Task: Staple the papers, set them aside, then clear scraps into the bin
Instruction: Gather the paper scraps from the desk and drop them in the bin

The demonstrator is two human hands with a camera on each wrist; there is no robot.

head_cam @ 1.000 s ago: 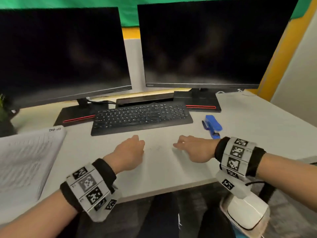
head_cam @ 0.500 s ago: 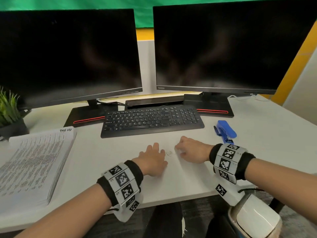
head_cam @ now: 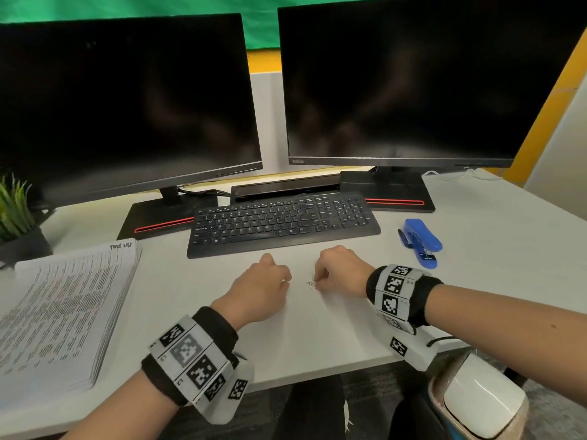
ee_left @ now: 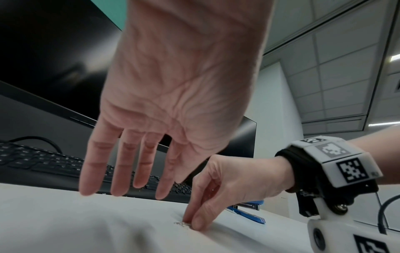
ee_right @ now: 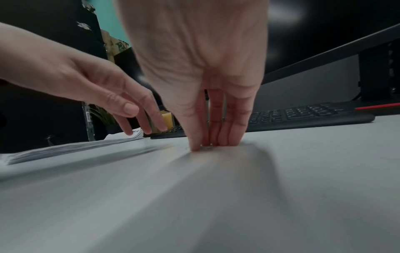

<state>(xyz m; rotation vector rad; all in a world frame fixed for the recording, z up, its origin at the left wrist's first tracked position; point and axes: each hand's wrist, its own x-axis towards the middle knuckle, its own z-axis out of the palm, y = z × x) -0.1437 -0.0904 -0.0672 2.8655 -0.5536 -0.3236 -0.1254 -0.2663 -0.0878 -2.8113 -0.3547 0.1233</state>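
While the right hand [head_cam: 341, 271] pinches small loose metal staple scraps [head_cam: 311, 284] off the white desk [head_cam: 476, 249] and the left hand [head_cam: 260, 289] hovers with fingers loosely spread and holding nothing, scrap-clearing seems underway, needing a carry to the bin next.

Head view looks down across the worktop [head_cam: 476, 281]. Both wrist views sit low, close behind the hands, sharing the keyboard [head_cam: 282, 223].

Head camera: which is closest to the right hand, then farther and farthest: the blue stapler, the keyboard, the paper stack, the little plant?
From the right hand:
1. Keyboard, just ahead; blue stapler, just to its right. Too close to rank.
2. Paper stack, far left.
3. Plant, left back corner.
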